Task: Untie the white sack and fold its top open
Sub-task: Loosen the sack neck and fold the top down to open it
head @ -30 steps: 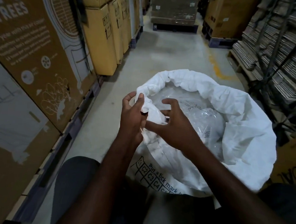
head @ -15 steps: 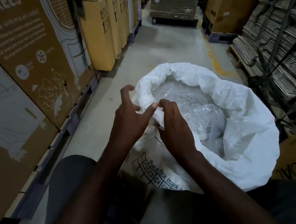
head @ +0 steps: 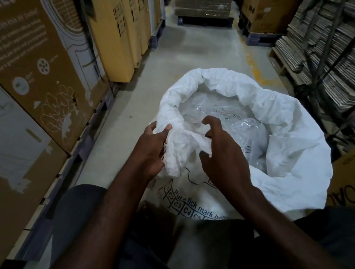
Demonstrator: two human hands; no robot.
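We see the white sack [head: 287, 146] standing directly ahead of both hands, its mouth already wide and its top rolled outward into a thick rim that curves away beyond the fingertips and round to the right of the right hand; the near-left part of that rim is bunched into a crumpled wad with frayed threads, lying between the two hands; our left hand [head: 152, 151] is closed on this wad, thumb and fingers pinching the cloth from its left side; our right hand [head: 223, 158] hovers just right of the wad with fingers curled and spread, the index raised, its thumb near the cloth, and we cannot tell whether it truly touches; inside the sack, just past the right hand, lie clear plastic bags [head: 242, 128]; below the hands the sack's near face carries printed boxes and lettering; to the left of the left hand stand stacked cardboard cartons [head: 40, 66], and beyond the sack runs a bare concrete floor [head: 199, 51].
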